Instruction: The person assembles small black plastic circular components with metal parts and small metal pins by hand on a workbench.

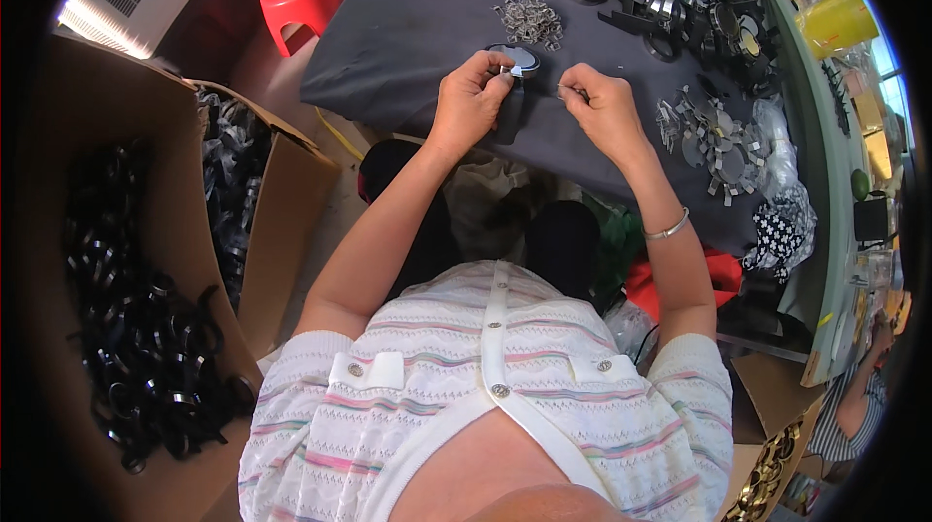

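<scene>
Left fingers (483, 63) hold a black strap (512, 112) with a round buckle (525, 58).

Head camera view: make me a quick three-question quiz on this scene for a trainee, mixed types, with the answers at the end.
1. True or false: the silver bracelet is on the person's right forearm.

2. Multiple choice: which of these lies on the dark cloth, beyond the left hand?
A) a red stool
B) a pile of small metal pieces
C) a yellow roll

3. Short answer: which of the two hands grips the dark strap?

Key: 1. True. 2. B. 3. The left hand.
</scene>
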Motion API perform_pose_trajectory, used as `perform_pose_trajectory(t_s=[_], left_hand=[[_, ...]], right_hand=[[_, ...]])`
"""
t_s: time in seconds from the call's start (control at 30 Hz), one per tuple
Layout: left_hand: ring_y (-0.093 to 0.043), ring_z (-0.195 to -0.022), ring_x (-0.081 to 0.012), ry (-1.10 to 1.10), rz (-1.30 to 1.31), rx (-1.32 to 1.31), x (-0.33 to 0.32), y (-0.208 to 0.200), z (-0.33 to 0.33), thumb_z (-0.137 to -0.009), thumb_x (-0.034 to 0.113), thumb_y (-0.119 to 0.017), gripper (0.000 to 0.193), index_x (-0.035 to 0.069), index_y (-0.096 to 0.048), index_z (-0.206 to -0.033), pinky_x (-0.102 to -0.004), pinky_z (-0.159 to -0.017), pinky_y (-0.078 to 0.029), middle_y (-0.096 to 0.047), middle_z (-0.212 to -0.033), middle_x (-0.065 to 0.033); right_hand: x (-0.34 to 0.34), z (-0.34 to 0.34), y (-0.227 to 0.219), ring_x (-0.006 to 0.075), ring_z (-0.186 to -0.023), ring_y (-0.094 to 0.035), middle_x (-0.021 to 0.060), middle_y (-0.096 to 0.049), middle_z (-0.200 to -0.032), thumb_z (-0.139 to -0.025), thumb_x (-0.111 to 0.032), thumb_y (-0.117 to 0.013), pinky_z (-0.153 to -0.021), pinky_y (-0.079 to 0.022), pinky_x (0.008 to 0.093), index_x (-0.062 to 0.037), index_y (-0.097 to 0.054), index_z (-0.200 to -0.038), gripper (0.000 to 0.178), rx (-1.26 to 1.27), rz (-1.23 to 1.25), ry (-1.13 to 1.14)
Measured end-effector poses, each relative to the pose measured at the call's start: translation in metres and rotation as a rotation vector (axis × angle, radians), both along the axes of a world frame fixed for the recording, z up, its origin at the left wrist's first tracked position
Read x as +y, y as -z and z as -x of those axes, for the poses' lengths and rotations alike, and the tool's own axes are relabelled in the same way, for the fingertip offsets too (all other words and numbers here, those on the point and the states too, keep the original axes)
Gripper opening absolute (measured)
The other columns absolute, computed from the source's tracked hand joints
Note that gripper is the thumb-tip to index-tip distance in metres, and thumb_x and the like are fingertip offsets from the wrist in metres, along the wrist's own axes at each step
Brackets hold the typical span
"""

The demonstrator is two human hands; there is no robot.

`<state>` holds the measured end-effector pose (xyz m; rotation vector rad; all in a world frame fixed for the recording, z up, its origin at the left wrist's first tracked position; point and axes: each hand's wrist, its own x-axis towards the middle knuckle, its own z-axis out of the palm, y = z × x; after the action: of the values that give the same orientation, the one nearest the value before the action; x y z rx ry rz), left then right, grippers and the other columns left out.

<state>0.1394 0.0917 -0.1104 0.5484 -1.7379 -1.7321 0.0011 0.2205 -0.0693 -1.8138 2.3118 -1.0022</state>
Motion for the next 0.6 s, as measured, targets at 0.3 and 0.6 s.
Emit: perform_pose_trajectory(t_s=[0.3,0.6], left_hand=[[-0.047,-0.05,-0.0034,-0.002,-0.011,0.006,-0.002,0.001,0.001,-0.087,0.007,-0.052,0.014,0.004,-0.058,-0.1,-0.0191,-0.042,-0.04,-0.052,-0.064,0.0024],[-0.046,-0.049,-0.0035,0.01,-0.088,0.078,0.0,0.003,0.003,-0.084,0.005,-0.056,0.015,0.002,-0.059,-0.098,-0.0208,-0.041,-0.037,-0.053,-0.062,0.0007]], right_hand=[[-0.028,-0.03,0.02,0.022,-0.056,-0.057,0.0093,-0.056,-0.068,-0.076,0.002,-0.064,-0.05,-0.044,0.0292,-0.0025,-0.056,-0.082,0.011,-0.096,0.504,-0.079],[-0.033,-0.032,0.024,0.0288,-0.06,-0.058,0.0096,-0.056,-0.071,-0.072,0.002,-0.066,-0.051,-0.046,0.0347,-0.0034,-0.054,-0.079,0.015,0.054,0.545,-0.021]])
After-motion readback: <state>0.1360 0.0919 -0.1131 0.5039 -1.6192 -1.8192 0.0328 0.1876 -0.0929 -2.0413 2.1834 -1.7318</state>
